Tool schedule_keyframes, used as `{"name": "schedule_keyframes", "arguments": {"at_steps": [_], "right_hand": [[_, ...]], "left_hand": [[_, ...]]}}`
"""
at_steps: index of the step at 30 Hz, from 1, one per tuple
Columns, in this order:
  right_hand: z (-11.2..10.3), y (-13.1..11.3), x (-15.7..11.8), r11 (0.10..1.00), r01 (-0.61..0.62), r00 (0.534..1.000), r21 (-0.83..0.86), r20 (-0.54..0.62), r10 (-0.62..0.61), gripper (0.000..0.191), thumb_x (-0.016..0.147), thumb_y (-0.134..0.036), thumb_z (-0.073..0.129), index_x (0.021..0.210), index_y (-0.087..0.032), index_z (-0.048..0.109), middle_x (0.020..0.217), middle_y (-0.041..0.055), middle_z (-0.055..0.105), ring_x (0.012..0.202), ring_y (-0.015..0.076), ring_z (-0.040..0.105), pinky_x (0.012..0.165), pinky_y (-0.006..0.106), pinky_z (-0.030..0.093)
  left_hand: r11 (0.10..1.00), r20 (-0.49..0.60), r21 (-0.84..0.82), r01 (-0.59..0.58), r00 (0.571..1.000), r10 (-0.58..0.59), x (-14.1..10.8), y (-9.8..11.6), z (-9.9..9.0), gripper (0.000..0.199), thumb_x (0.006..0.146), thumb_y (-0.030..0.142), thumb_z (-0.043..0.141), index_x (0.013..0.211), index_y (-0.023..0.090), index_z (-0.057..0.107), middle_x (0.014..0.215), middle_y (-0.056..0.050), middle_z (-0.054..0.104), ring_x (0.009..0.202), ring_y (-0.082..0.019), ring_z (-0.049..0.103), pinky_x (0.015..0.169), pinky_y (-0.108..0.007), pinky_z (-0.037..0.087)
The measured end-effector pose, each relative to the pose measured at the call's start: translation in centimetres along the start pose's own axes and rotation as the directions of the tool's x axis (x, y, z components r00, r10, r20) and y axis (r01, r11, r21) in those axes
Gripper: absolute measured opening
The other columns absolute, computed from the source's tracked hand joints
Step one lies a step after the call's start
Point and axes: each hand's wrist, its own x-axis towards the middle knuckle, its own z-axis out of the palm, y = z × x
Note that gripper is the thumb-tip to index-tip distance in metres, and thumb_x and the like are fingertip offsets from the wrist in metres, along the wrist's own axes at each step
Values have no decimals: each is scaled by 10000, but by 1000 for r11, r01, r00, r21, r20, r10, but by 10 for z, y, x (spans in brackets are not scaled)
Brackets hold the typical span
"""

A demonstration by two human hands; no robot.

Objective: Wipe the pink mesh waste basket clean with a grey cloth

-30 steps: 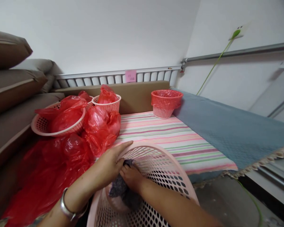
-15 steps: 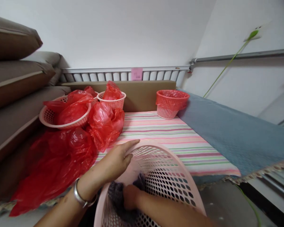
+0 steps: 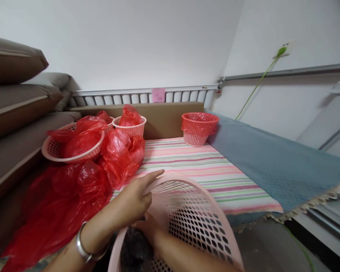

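A large pink perforated plastic basket (image 3: 162, 211) is tilted toward me at the near edge of the bed, its inside showing. My left hand (image 3: 134, 200) is closed on the basket's left rim, with the index finger stretched along the edge. A silver bangle circles that wrist. Inside the basket, my right hand (image 3: 153, 230) grips a dark, bunched-up cloth (image 3: 136, 249) against the left inner wall. Part of the right hand's fingers is hidden by the cloth and the left hand.
Red plastic bags (image 3: 73, 192) lie at the left, some inside pink baskets (image 3: 133, 130). A red-lined basket (image 3: 197, 138) stands at the back on the striped cloth (image 3: 187, 160). Grey-brown cushions (image 3: 19, 102) are stacked far left. A green cord (image 3: 255, 90) hangs from the wall socket.
My right hand has moved up and left along the basket's inside with the dark cloth. My left hand stays on the rim. The view has shifted slightly.
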Motion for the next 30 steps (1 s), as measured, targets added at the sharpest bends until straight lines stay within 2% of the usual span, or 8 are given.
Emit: {"name": "schedule_keyframes", "arguments": {"at_steps": [5, 7, 11, 14, 16, 19, 23, 30], "right_hand": [[-35, -77, -31, 956, 275, 945, -99, -156, -287, 427, 648, -134, 533, 1066, -191, 607, 964, 30, 695, 881, 209, 648, 800, 331, 522], [-50, -96, -44, 874, 395, 842, -284, -270, -468, 513, 670, -109, 493, 1172, -194, 558, 1116, 52, 656, 1033, 205, 605, 932, 360, 472], [-70, -107, -64, 601, 367, 520, -710, -380, -765, 577, 694, -97, 460, 1269, -145, 480, 1171, 117, 615, 1098, 227, 566, 959, 396, 462], [-76, -111, -76, 443, 315, 398, -840, -307, -865, 590, 697, -80, 444, 1282, -151, 471, 1105, 106, 627, 1035, 222, 581, 922, 387, 485], [-78, -117, -82, 412, 281, 407, -867, -281, -869, 595, 692, -72, 439, 1281, -152, 482, 1074, 100, 628, 1013, 225, 580, 910, 387, 489], [-85, -126, -88, 448, 194, 499, -873, -305, -811, 572, 704, -70, 434, 1264, -152, 516, 1021, 93, 631, 970, 226, 584, 861, 373, 502], [-120, -129, -85, 539, -46, 575, -841, -464, -674, 453, 764, -118, 452, 1201, -160, 568, 1028, 96, 641, 968, 228, 588, 839, 348, 483], [-188, -83, -89, 515, -482, 660, -709, -680, -318, 246, 789, -211, 452, 926, -163, 650, 855, 113, 684, 757, 226, 635, 615, 293, 441]], "left_hand": [[994, -140, -92, -51, 989, 38, 0, 25, -22, 646, 747, 65, 496, 1362, 250, 425, 1433, -15, 474, 1308, -210, 441, 1101, -403, 359], [995, -205, -87, -57, 978, 39, 2, 24, -25, 573, 769, 110, 522, 1332, 196, 457, 1386, -59, 526, 1261, -218, 498, 1089, -414, 375], [997, -244, 26, -71, 967, 75, 1, 17, -11, 531, 764, 78, 488, 1287, 168, 500, 1306, -71, 599, 1218, -194, 538, 1081, -386, 384], [989, -200, 110, -99, 972, 119, -5, 23, 9, 660, 680, -12, 427, 1305, 195, 480, 1296, -61, 603, 1198, -179, 549, 1061, -372, 400], [976, -194, 187, -109, 970, 145, -7, 29, 18, 683, 661, -21, 415, 1305, 197, 481, 1288, -69, 605, 1179, -190, 559, 1052, -387, 405], [956, -130, 250, -156, 973, 193, -3, 32, 22, 649, 715, -5, 393, 1325, 206, 461, 1331, -71, 573, 1198, -192, 546, 1051, -387, 410], [933, -150, 336, -129, 971, 188, 3, 25, 19, 633, 747, 1, 357, 1352, 174, 430, 1378, -84, 530, 1288, -196, 465, 1110, -425, 336], [948, -287, 319, -18, 951, 114, 5, 16, 12, 618, 743, 15, 374, 1349, 126, 426, 1365, -106, 542, 1274, -198, 484, 1109, -432, 337]]}}
